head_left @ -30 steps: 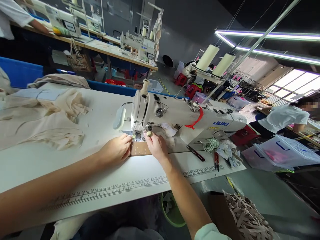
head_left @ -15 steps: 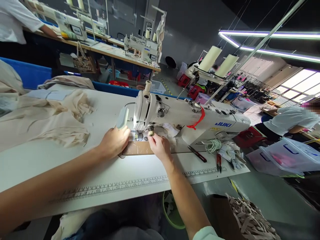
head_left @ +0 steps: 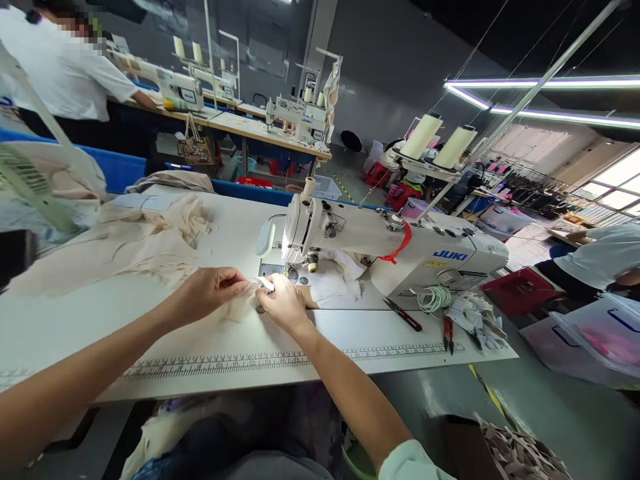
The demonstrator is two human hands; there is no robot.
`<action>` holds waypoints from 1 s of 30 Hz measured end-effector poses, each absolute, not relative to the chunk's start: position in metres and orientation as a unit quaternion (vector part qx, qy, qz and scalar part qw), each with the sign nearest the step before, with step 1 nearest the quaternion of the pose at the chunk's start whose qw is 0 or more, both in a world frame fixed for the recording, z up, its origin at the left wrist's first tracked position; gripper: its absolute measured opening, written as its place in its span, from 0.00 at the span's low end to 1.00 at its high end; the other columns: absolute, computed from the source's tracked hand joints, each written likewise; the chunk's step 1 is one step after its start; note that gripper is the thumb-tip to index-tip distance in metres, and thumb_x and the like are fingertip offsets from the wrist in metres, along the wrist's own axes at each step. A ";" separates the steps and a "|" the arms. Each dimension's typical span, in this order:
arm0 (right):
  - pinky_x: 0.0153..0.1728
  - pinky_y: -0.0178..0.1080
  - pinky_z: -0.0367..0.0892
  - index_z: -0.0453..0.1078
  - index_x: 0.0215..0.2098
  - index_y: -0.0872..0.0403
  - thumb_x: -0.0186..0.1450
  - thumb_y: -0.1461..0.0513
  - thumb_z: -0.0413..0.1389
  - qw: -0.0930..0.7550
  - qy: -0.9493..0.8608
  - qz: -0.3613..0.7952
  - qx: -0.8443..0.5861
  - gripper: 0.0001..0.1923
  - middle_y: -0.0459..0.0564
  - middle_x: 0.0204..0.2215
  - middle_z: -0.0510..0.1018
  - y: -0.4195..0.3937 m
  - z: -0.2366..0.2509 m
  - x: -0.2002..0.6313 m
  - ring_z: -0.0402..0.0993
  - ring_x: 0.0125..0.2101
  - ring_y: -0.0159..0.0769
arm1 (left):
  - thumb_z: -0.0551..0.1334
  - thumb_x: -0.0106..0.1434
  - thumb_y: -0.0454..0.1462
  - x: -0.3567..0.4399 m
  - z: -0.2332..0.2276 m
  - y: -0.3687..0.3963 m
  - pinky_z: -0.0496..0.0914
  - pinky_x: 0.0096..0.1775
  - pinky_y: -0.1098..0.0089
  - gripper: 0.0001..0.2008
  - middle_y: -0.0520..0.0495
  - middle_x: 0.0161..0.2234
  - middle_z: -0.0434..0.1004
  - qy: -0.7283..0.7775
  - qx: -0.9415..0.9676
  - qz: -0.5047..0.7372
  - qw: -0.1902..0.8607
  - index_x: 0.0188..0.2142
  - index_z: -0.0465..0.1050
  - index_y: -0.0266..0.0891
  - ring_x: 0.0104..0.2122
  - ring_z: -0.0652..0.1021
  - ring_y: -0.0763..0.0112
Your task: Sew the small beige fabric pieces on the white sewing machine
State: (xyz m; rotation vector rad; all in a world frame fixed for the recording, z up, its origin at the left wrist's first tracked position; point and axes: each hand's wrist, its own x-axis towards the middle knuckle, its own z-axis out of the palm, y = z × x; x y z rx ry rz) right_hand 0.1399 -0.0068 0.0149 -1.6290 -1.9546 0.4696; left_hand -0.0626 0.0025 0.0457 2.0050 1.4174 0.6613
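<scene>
A white JUKI sewing machine (head_left: 380,243) stands on a long white table (head_left: 350,333) with a printed ruler along its front edge. My left hand (head_left: 207,290) and my right hand (head_left: 283,307) meet just in front and to the left of the needle area. Together they pinch a small pale cream fabric piece (head_left: 247,303) that lies on the table between them. More pale cloth (head_left: 335,283) lies under the machine arm.
A heap of cream fabric (head_left: 150,240) covers the table's left. Thread snips (head_left: 403,315), red snips (head_left: 447,331), a coil of cord (head_left: 434,299) and scraps lie at the right. A box of strips (head_left: 520,453) stands on the floor. Other people work at far tables.
Both hands have come back from the needle and presser foot toward me and to the left. They now hold a small cloth piece on the table.
</scene>
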 end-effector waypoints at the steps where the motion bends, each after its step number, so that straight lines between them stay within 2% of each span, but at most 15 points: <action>1: 0.32 0.35 0.66 0.70 0.36 0.51 0.66 0.63 0.58 0.285 -0.732 0.186 -0.590 0.00 0.44 0.32 0.79 -0.005 0.013 0.139 0.76 0.34 0.35 | 0.54 0.63 0.60 -0.068 0.044 -0.001 0.60 0.29 0.70 0.26 0.51 0.24 0.72 0.536 0.745 0.267 0.293 0.33 0.76 0.41 0.26 0.70 0.67; 4: 0.32 0.33 0.68 0.71 0.44 0.52 0.69 0.64 0.54 0.302 -0.746 0.277 -0.525 0.06 0.42 0.29 0.80 -0.007 0.013 0.146 0.77 0.30 0.32 | 0.52 0.65 0.60 -0.088 0.034 -0.006 0.61 0.27 0.69 0.26 0.51 0.23 0.71 0.553 0.726 0.296 0.281 0.33 0.73 0.41 0.23 0.70 0.66; 6: 0.32 0.33 0.68 0.69 0.45 0.52 0.72 0.63 0.53 0.289 -0.753 0.309 -0.504 0.05 0.41 0.26 0.79 -0.011 0.016 0.155 0.77 0.27 0.32 | 0.52 0.65 0.59 -0.104 0.027 -0.008 0.60 0.26 0.69 0.25 0.50 0.22 0.71 0.564 0.738 0.267 0.257 0.31 0.72 0.42 0.22 0.70 0.65; 8: 0.32 0.34 0.66 0.69 0.40 0.52 0.73 0.63 0.52 0.261 -0.781 0.248 -0.511 0.05 0.42 0.25 0.79 -0.014 0.016 0.164 0.77 0.27 0.33 | 0.53 0.65 0.55 -0.116 0.022 -0.009 0.59 0.26 0.68 0.21 0.48 0.23 0.75 0.576 0.758 0.217 0.215 0.31 0.72 0.42 0.23 0.72 0.63; 10: 0.31 0.36 0.63 0.68 0.34 0.51 0.74 0.63 0.53 0.217 -0.814 0.121 -0.525 0.09 0.46 0.28 0.80 -0.015 0.014 0.169 0.77 0.29 0.35 | 0.52 0.65 0.51 -0.125 0.022 -0.010 0.58 0.27 0.68 0.18 0.46 0.26 0.78 0.596 0.767 0.173 0.161 0.32 0.72 0.43 0.24 0.74 0.61; 13: 0.26 0.38 0.56 0.68 0.32 0.52 0.74 0.60 0.56 0.153 -0.816 -0.026 -0.556 0.11 0.51 0.30 0.80 -0.012 0.008 0.171 0.76 0.29 0.38 | 0.53 0.67 0.48 -0.132 0.030 -0.003 0.61 0.30 0.67 0.16 0.44 0.31 0.81 0.583 0.794 0.156 0.072 0.31 0.70 0.43 0.33 0.78 0.56; 15: 0.24 0.38 0.51 0.69 0.33 0.52 0.74 0.57 0.57 0.135 -0.803 -0.062 -0.577 0.11 0.53 0.29 0.79 -0.011 0.004 0.173 0.74 0.26 0.38 | 0.52 0.69 0.46 -0.135 0.037 0.009 0.65 0.34 0.65 0.15 0.42 0.36 0.81 0.560 0.808 0.181 0.003 0.32 0.71 0.42 0.40 0.78 0.54; 18: 0.23 0.39 0.48 0.70 0.33 0.52 0.74 0.57 0.56 0.132 -0.798 -0.073 -0.583 0.11 0.53 0.26 0.77 -0.014 0.004 0.181 0.72 0.23 0.38 | 0.49 0.72 0.38 -0.137 0.046 0.033 0.68 0.39 0.65 0.14 0.39 0.43 0.81 0.555 0.808 0.181 -0.082 0.40 0.74 0.37 0.46 0.76 0.55; 20: 0.23 0.39 0.48 0.70 0.34 0.52 0.72 0.60 0.57 0.132 -0.801 -0.060 -0.580 0.08 0.52 0.25 0.77 -0.018 0.007 0.188 0.71 0.23 0.39 | 0.50 0.71 0.33 -0.135 0.049 0.046 0.67 0.39 0.66 0.14 0.39 0.44 0.81 0.560 0.813 0.136 -0.083 0.40 0.75 0.34 0.46 0.76 0.56; 23: 0.26 0.40 0.52 0.69 0.34 0.52 0.71 0.64 0.57 0.142 -0.800 -0.023 -0.582 0.06 0.52 0.29 0.78 -0.025 0.011 0.197 0.73 0.26 0.39 | 0.48 0.71 0.31 -0.133 0.048 0.056 0.64 0.36 0.69 0.16 0.42 0.39 0.79 0.571 0.812 0.106 -0.053 0.35 0.74 0.34 0.41 0.76 0.60; 28: 0.30 0.38 0.57 0.70 0.35 0.53 0.72 0.66 0.54 0.160 -0.796 0.058 -0.581 0.07 0.49 0.31 0.78 -0.030 0.018 0.207 0.73 0.30 0.36 | 0.55 0.68 0.37 -0.136 0.041 0.067 0.65 0.38 0.68 0.12 0.42 0.37 0.80 0.638 0.748 0.173 0.066 0.32 0.74 0.36 0.39 0.76 0.61; 30: 0.31 0.37 0.59 0.70 0.35 0.52 0.72 0.66 0.54 0.162 -0.802 0.077 -0.569 0.08 0.48 0.31 0.78 -0.031 0.020 0.210 0.73 0.30 0.35 | 0.55 0.67 0.39 -0.143 0.043 0.071 0.66 0.39 0.69 0.12 0.41 0.38 0.81 0.654 0.729 0.184 0.081 0.35 0.74 0.35 0.38 0.77 0.62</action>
